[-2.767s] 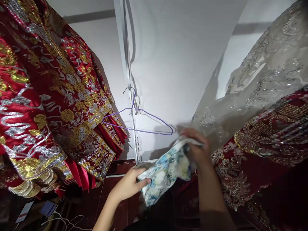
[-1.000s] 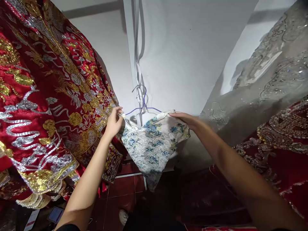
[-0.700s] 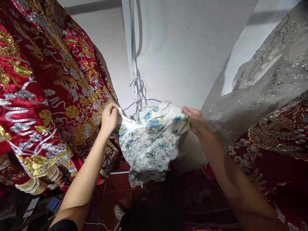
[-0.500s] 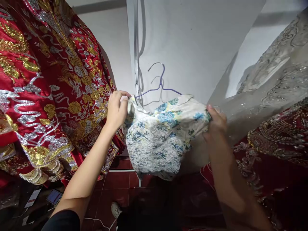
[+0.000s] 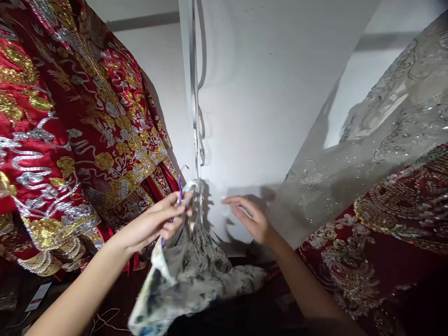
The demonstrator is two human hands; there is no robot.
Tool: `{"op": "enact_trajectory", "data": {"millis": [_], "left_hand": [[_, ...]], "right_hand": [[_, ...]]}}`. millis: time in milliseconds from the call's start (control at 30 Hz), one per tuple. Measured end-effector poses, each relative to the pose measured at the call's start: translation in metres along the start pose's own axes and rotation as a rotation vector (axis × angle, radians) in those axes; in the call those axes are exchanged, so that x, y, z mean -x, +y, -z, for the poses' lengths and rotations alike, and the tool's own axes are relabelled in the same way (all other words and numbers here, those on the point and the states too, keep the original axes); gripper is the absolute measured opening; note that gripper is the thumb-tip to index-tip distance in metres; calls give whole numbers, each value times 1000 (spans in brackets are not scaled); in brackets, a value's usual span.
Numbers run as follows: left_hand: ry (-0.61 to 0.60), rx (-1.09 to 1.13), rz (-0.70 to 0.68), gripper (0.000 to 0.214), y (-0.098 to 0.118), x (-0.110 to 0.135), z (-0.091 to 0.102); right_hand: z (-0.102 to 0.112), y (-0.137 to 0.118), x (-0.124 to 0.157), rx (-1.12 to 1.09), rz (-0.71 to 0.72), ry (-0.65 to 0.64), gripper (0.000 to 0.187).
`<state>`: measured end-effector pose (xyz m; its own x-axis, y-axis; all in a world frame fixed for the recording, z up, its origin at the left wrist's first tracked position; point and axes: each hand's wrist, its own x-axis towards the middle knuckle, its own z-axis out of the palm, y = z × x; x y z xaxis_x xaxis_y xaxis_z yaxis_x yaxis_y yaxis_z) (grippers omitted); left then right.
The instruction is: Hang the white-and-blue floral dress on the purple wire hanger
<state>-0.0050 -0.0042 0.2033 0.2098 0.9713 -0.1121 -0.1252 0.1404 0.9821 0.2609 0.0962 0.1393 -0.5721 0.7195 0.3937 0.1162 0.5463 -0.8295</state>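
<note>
My left hand [image 5: 171, 215] is closed around a purple clothes hanger [image 5: 179, 183] and the cloth beside it, just left of centre. Below it the white top [image 5: 210, 284] with blue and yellow flowers droops sideways in folds, blurred by motion. A pale part of the top stands up past my fingertips, near the metal rail. Exactly how hanger and cloth sit in the grip is partly hidden. To the right, my right hand [image 5: 250, 218] is raised with fingers apart and nothing in it, in front of the white wall and not touching the top.
Red garments [image 5: 105, 135] embroidered in gold and silver hang at the left. A slim metal upright [image 5: 193, 93] runs down the white wall [image 5: 252, 116]. At the right are a sheer beaded white garment [image 5: 395, 121] and a dark red beaded one [image 5: 371, 252]. Thin cord [image 5: 105, 322] lies low at left.
The top has swung down and turned from spread out to folded, hanging from my left hand. My right hand has let go of its sleeve and moved left. The hanger has dropped and shifted left.
</note>
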Motion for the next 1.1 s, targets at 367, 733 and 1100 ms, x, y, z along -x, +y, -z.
{"op": "enact_trajectory", "data": {"millis": [367,733,1100], "left_hand": [[584,-1007,-543,32,6,-1,65],[241,-975,-386,50,-70,-38,42],[289,-934,-390,25,-133,-88,28]], "right_hand": [[12,36,-68,61,-87,-38,45],[35,2,-112,-358,-159,567,39],[40,44,-58,-379,-292,590,37]]}}
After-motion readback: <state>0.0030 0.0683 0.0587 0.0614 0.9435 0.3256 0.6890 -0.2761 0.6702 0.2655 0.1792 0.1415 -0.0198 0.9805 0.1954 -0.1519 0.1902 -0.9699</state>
